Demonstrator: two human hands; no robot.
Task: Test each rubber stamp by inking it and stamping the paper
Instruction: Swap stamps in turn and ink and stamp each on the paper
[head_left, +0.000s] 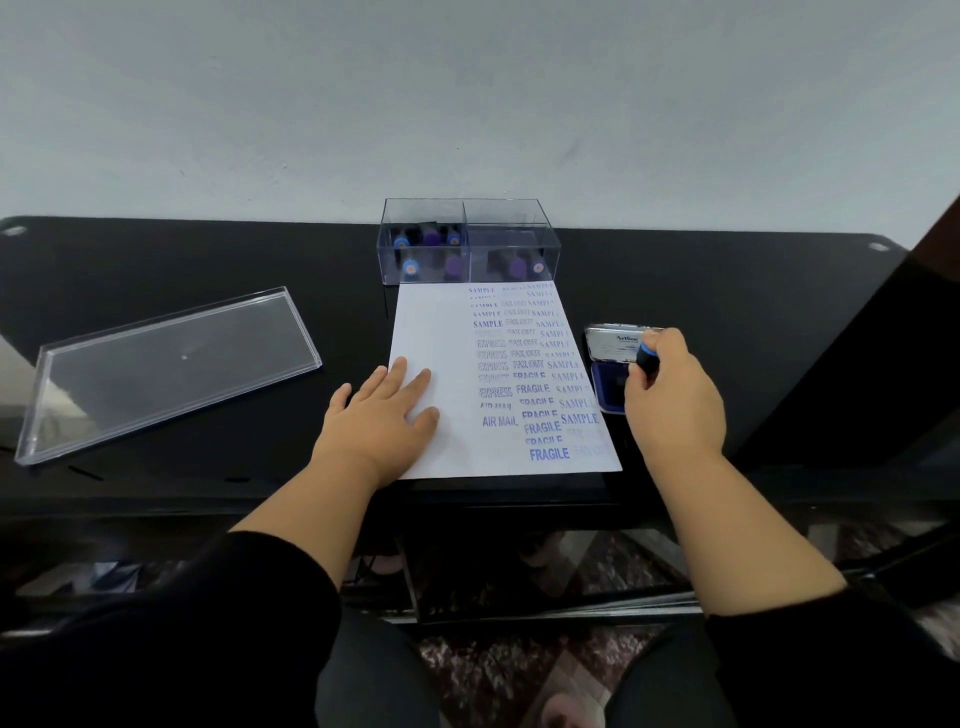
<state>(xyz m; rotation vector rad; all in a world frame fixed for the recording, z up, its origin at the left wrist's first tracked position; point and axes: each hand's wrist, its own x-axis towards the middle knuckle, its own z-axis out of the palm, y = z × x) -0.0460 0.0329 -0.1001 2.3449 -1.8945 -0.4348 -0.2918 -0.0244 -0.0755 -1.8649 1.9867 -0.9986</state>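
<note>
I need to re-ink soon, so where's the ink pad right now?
In the head view, the open ink pad sits on the black table, right of the stamped paper, under the right hand holding a stamp.

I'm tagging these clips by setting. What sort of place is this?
Probably a home or small office desk: a glossy black table against a plain pale wall, holding a white sheet of stamped words, an open blue ink pad and a clear plastic box of stamps.
</note>
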